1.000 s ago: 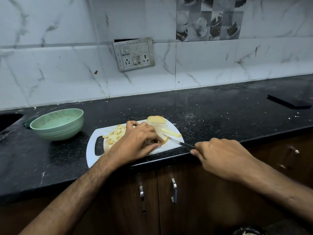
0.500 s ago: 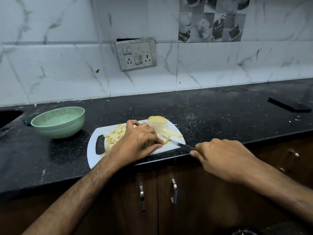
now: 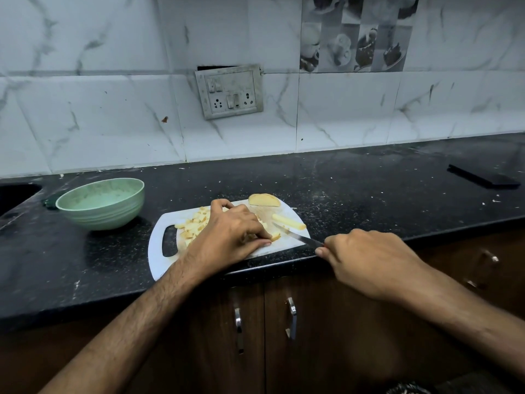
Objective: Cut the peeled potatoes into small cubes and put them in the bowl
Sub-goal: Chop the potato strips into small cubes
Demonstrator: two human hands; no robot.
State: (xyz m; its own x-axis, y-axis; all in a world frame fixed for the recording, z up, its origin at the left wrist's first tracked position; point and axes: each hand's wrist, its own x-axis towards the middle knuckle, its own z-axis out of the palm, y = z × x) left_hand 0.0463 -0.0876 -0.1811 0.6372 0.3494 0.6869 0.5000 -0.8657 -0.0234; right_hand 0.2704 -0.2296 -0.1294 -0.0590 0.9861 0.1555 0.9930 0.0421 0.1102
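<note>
A white cutting board [image 3: 159, 253] lies at the front edge of the black counter. My left hand [image 3: 233, 233] is curled over potato strips [image 3: 275, 236] on the board and holds them down. My right hand [image 3: 369, 260] grips the handle of a knife [image 3: 295, 236]; the blade is tilted, its tip just right of the held strips. A pile of small potato cubes [image 3: 193, 224] sits on the board's left part. A half potato [image 3: 264, 199] and one loose strip [image 3: 289, 221] lie at the board's far right. The pale green bowl [image 3: 100, 203] stands left of the board.
A dark flat object [image 3: 483, 177] lies at the far right of the counter. A sink opening [image 3: 17, 191] is at the far left. A switch and socket plate [image 3: 230, 92] is on the tiled wall. Cabinet doors with metal handles [image 3: 292, 317] are below the counter.
The knife blade has lifted slightly and shifted a little left towards the held strips. My left hand stays on the potato pieces. The camera view has risen a little.
</note>
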